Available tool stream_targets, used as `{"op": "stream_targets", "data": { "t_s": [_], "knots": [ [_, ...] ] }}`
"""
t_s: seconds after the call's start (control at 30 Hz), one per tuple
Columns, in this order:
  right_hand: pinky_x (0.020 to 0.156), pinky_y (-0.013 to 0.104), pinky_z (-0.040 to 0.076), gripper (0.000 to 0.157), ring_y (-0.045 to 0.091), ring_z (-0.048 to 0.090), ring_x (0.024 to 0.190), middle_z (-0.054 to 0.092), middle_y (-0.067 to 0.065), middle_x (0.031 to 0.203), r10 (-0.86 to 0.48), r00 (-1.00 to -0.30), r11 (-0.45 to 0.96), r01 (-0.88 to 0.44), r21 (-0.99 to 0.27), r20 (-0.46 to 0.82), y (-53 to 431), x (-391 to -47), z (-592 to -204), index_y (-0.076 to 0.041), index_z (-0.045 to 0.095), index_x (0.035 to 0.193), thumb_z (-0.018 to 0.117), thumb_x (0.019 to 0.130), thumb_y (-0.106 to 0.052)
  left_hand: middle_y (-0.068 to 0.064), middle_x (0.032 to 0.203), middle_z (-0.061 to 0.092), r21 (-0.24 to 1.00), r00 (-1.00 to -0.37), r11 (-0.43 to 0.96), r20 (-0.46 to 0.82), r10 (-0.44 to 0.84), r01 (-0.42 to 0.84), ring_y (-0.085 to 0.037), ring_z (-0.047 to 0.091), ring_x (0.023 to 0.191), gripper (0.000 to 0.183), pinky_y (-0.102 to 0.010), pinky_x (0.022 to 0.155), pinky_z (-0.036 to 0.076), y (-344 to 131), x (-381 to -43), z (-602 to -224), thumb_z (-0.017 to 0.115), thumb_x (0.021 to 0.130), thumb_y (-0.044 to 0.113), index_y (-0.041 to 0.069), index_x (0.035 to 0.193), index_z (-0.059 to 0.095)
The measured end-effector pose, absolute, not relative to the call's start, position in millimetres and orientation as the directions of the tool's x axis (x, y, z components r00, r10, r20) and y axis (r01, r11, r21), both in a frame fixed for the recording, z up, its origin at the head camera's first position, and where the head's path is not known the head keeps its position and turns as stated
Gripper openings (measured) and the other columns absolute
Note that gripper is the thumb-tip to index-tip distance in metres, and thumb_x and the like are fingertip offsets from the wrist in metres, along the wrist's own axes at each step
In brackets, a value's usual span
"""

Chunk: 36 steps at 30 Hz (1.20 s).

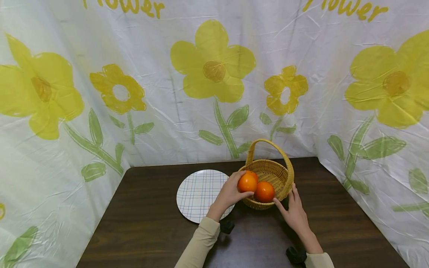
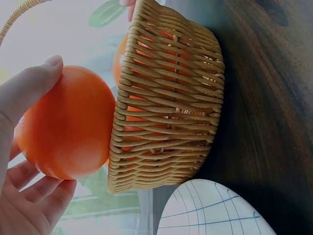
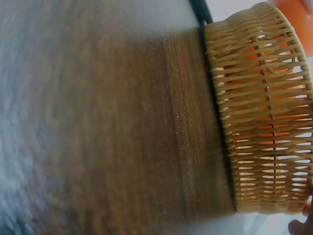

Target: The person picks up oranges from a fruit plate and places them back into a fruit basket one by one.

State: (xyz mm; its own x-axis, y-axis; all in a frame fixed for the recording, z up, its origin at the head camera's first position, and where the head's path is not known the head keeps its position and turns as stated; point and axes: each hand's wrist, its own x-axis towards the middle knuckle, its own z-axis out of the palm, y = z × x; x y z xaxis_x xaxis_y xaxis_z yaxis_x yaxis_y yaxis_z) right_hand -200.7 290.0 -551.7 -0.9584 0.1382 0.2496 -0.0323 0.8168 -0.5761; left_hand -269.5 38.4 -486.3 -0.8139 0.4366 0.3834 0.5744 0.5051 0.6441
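Observation:
My left hand point(image 1: 231, 190) holds a round, smooth orange point(image 2: 68, 122) between thumb and fingers, right at the left rim of a wicker basket point(image 2: 171, 98). Inside the basket sits another orange point(image 1: 264, 192), and part of a further one shows behind the held fruit. My right hand point(image 1: 295, 214) rests against the basket's right side, its thumb near the front rim and its fingers extended beside the handle base. In the right wrist view only a bit of that hand shows at the lower right corner.
A round white plate point(image 1: 197, 193) with blue grid lines lies left of the basket on the dark wooden table point(image 1: 151, 230), partly covered by my left hand and wrist. The basket's tall arched handle point(image 1: 268, 141) rises close to the flower-printed curtain point(image 1: 161, 93) behind.

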Motion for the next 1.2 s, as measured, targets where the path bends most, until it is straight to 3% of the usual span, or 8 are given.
{"op": "stream_targets", "data": {
  "t_s": [0.33, 0.67, 1.2],
  "knots": [
    [0.087, 0.07, 0.033, 0.084, 0.042, 0.013, 0.138, 0.0, 0.015, 0.155, 0.142, -0.957, 0.818, -0.031, -0.574, 0.253, 290, -201, -552, -0.011, 0.01, 0.15, 0.049, 0.09, -0.054, -0.005, 0.132, 0.047, 0.616, -0.821, 0.548, 0.363, 0.44, 0.566, -0.021, 0.054, 0.109, 0.073, -0.039, 0.089, 0.049, 45, -274, -488, 0.074, 0.076, 0.042, 0.017, 0.136, 0.043],
    [0.088, 0.07, 0.032, 0.085, 0.042, 0.013, 0.138, 0.0, 0.015, 0.155, 0.147, -0.961, 0.816, -0.015, -0.577, 0.233, 291, -203, -550, -0.015, 0.006, 0.151, 0.048, 0.089, -0.056, -0.007, 0.135, 0.046, 0.569, -0.812, 0.581, 0.376, 0.446, 0.582, -0.024, 0.053, 0.112, 0.074, -0.04, 0.088, 0.049, 51, -276, -488, 0.074, 0.075, 0.043, 0.017, 0.137, 0.043],
    [0.088, 0.07, 0.033, 0.084, 0.044, 0.016, 0.136, -0.001, 0.014, 0.155, 0.147, -0.961, 0.815, -0.017, -0.579, 0.235, 291, -202, -554, -0.016, 0.005, 0.151, 0.049, 0.09, -0.055, -0.009, 0.133, 0.048, 0.555, -0.805, 0.584, 0.37, 0.464, 0.592, -0.025, 0.052, 0.114, 0.074, -0.041, 0.093, 0.046, 54, -281, -498, 0.074, 0.076, 0.04, 0.008, 0.136, 0.044]
  ]
}}
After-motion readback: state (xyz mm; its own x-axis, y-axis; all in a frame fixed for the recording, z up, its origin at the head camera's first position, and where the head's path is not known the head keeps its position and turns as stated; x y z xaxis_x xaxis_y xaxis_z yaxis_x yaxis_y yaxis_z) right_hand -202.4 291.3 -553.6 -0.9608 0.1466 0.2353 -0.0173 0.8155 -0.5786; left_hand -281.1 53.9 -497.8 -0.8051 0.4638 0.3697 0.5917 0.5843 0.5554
